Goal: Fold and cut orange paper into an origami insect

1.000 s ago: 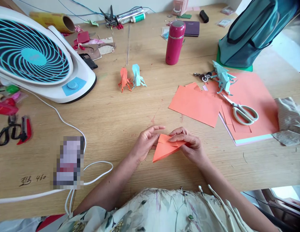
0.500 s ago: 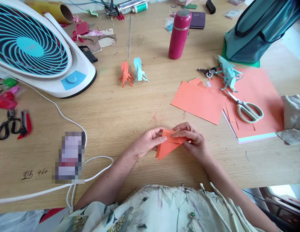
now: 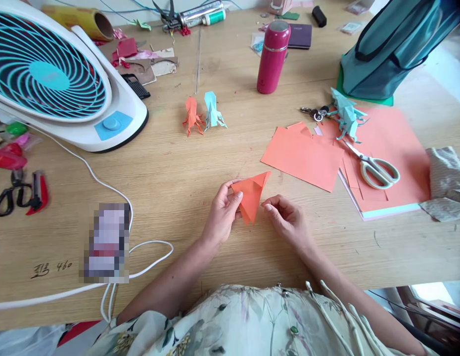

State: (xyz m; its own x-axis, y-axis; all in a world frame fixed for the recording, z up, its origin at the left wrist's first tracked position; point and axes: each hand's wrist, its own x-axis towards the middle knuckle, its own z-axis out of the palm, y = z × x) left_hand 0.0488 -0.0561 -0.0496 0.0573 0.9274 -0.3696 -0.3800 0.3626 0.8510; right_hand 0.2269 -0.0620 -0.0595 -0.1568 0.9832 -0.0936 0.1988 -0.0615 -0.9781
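Observation:
My left hand (image 3: 223,210) is closed on a folded piece of orange paper (image 3: 251,195), thumb on its front face and fingers behind. The paper has a triangular outline, with one point toward the upper right and layered points at the bottom. Just to its right, my right hand (image 3: 287,217) is apart from the paper. Its fingers are curled, the thumb and index tips close together with nothing visible between them. Farther back stand an orange folded paper figure (image 3: 192,114) and a light blue folded paper figure (image 3: 212,110), both with thin legs.
Orange paper sheets (image 3: 302,159) lie at the right, with white-handled scissors (image 3: 378,170) and a blue paper insect figure (image 3: 346,114) on the stack. A magenta flask (image 3: 273,59) stands behind. On the left are a fan (image 3: 120,123), a blurred-out phone (image 3: 106,242) and a white cable (image 3: 152,242).
The orange paper has been turned so one point now faces upper right. My right hand has let go of it and drawn away slightly; my left hand still holds it.

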